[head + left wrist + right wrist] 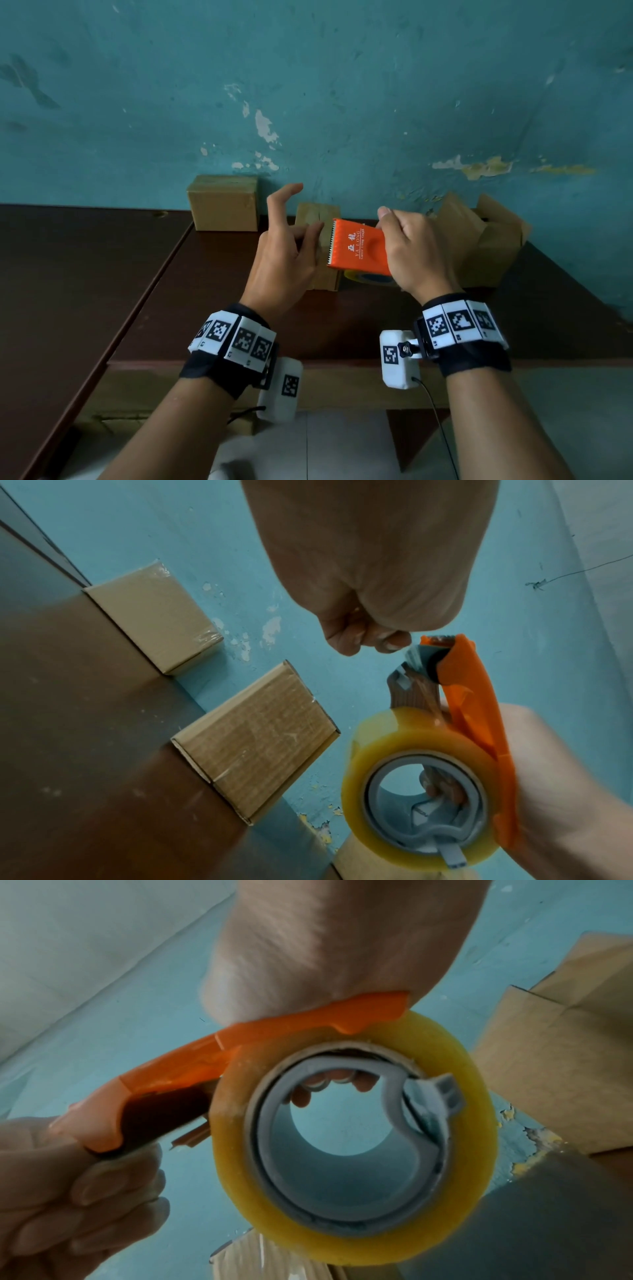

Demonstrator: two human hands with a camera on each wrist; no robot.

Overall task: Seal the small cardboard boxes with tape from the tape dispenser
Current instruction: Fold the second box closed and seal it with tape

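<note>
My right hand (pixel 406 248) grips the orange tape dispenser (pixel 359 248) with its yellowish clear tape roll (pixel 411 753), held just above the table. My left hand (pixel 313 233) is at the dispenser's serrated front edge, thumb and fingers pinched together there and the index finger raised. In the left wrist view the fingertips (pixel 373 642) meet right at the roller tip, where the clear tape end is hard to make out. A small closed cardboard box (pixel 317 217) stands under and behind both hands. A second small box (pixel 222 202) stands against the wall at the back left.
A larger cardboard box (pixel 486 236) with open flaps stands at the right against the blue wall. The dark brown table (pixel 171 308) has a seam running diagonally on its left, and its front edge is near my wrists.
</note>
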